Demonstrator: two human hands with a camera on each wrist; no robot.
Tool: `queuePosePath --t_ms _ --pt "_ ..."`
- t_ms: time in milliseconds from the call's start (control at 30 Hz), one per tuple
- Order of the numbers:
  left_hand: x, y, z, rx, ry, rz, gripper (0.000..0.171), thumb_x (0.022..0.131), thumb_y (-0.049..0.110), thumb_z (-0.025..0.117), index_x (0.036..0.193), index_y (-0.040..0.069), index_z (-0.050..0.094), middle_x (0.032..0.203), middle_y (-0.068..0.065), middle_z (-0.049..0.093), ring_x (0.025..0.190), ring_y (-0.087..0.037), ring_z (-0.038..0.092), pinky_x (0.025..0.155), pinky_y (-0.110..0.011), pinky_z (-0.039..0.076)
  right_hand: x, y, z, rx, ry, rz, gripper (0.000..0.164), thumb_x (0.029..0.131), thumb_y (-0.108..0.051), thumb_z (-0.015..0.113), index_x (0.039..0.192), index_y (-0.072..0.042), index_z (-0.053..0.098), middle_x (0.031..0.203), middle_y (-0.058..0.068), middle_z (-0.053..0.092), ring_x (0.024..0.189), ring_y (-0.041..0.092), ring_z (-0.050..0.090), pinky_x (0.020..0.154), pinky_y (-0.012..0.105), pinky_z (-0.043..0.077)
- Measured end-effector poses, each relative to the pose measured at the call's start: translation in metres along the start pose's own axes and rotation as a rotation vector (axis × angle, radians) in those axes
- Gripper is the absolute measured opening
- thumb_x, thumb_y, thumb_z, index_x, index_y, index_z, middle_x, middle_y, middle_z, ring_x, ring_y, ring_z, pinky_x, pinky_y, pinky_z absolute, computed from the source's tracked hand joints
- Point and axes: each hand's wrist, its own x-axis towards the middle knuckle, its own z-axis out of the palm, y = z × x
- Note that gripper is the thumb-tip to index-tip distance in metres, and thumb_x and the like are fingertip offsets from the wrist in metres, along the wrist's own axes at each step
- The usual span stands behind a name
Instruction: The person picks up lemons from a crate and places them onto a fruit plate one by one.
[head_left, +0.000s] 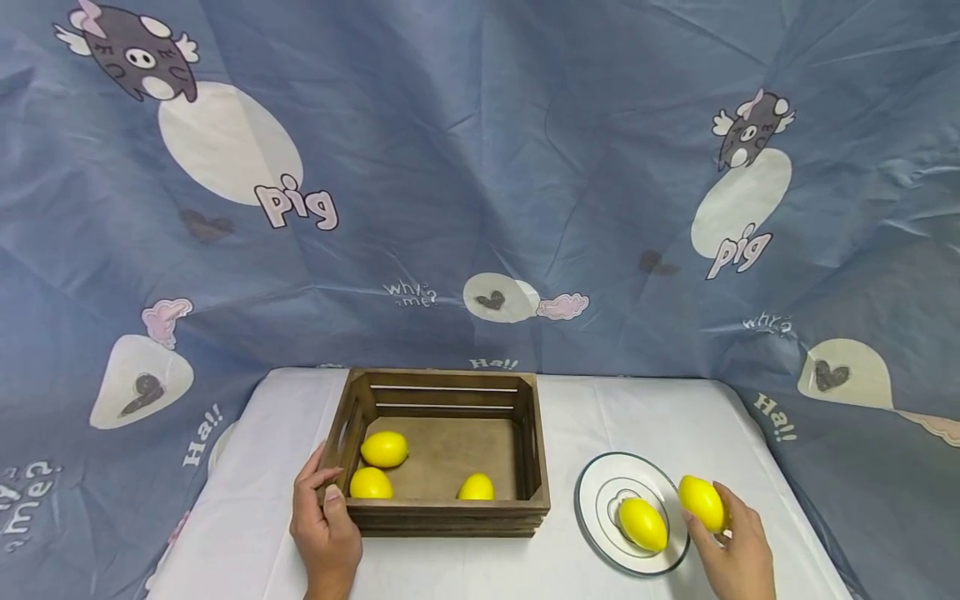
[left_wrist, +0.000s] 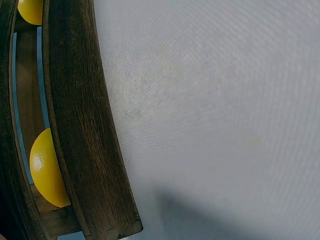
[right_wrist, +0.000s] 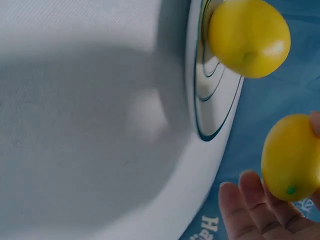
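Note:
My left hand [head_left: 325, 529] grips the near left corner of a brown wooden crate [head_left: 442, 517], thumb over the rim. Inside the crate lie three yellow lemons: one [head_left: 385, 449] toward the left, one [head_left: 371, 483] at the near left, one [head_left: 476, 487] at the near right. My right hand [head_left: 738, 546] holds another lemon [head_left: 702, 503] between thumb and fingers, beside the right edge of a white plate [head_left: 600, 517] with dark rings. On that plate rests a further lemon [head_left: 643, 525]. In the right wrist view the held lemon [right_wrist: 290, 157] shows its green tip.
A white cloth [head_left: 420, 571] covers the table under the crate and plate. Behind and at both sides hangs a blue printed curtain [head_left: 420, 167]. The crate's slatted front wall [left_wrist: 85, 120] stands between the left wrist camera and the lemons.

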Motion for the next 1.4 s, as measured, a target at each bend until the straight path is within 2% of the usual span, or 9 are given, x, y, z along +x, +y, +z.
queuePosePath --t_ms 133,367,500,800,1067,1400 --pt "-0.001 0.000 0.001 -0.002 -0.005 -0.004 0.020 0.102 0.005 0.045 0.108 -0.008 0.060 0.147 -0.013 0.059 0.140 -0.014 0.049 0.116 -0.022 0.033 0.004 0.008 0.001 -0.022 -0.057 0.046 0.073 0.097 -0.027 0.071 0.148 0.012 0.038 0.129 0.036 0.049 0.111 0.046 0.056 0.091 0.057 0.054" --pt "0.000 -0.003 0.002 -0.022 0.022 0.019 0.020 0.100 0.002 0.046 0.107 -0.008 0.061 0.144 -0.017 0.061 0.139 -0.015 0.051 0.115 -0.022 0.034 0.009 0.022 0.004 -0.089 -0.180 0.036 0.084 0.097 -0.046 0.068 0.145 0.016 0.039 0.127 0.041 0.051 0.111 0.050 0.058 0.097 0.065 0.047" --pt "0.000 -0.003 0.001 -0.007 0.023 0.019 0.021 0.101 0.005 0.045 0.106 -0.009 0.060 0.145 -0.016 0.061 0.139 -0.015 0.051 0.116 -0.023 0.033 0.011 0.021 0.007 -0.095 -0.235 0.048 0.086 0.097 -0.047 0.068 0.146 0.016 0.038 0.130 0.041 0.051 0.116 0.052 0.055 0.102 0.067 0.044" --pt "0.000 -0.001 0.000 0.007 0.019 0.003 0.021 0.100 0.005 0.045 0.107 -0.008 0.060 0.145 -0.015 0.061 0.138 -0.015 0.052 0.115 -0.022 0.034 0.011 0.017 0.012 -0.126 -0.256 0.054 0.084 0.096 -0.045 0.071 0.145 0.016 0.040 0.128 0.041 0.052 0.117 0.054 0.054 0.104 0.068 0.041" --pt "-0.002 -0.002 0.001 0.001 0.028 0.007 0.020 0.100 0.003 0.046 0.107 -0.007 0.062 0.143 -0.016 0.061 0.137 -0.013 0.052 0.114 -0.021 0.035 0.009 0.013 0.015 -0.105 -0.290 0.066 0.083 0.096 -0.042 0.072 0.147 0.014 0.038 0.128 0.040 0.051 0.117 0.053 0.054 0.104 0.069 0.041" --pt "-0.001 -0.003 0.000 -0.007 0.012 0.004 0.019 0.100 0.001 0.045 0.108 -0.007 0.060 0.145 -0.018 0.060 0.140 -0.014 0.050 0.117 -0.023 0.032 0.007 0.013 0.021 -0.109 -0.310 0.021 0.081 0.096 -0.037 0.071 0.149 0.014 0.037 0.129 0.038 0.050 0.120 0.052 0.053 0.106 0.068 0.041"
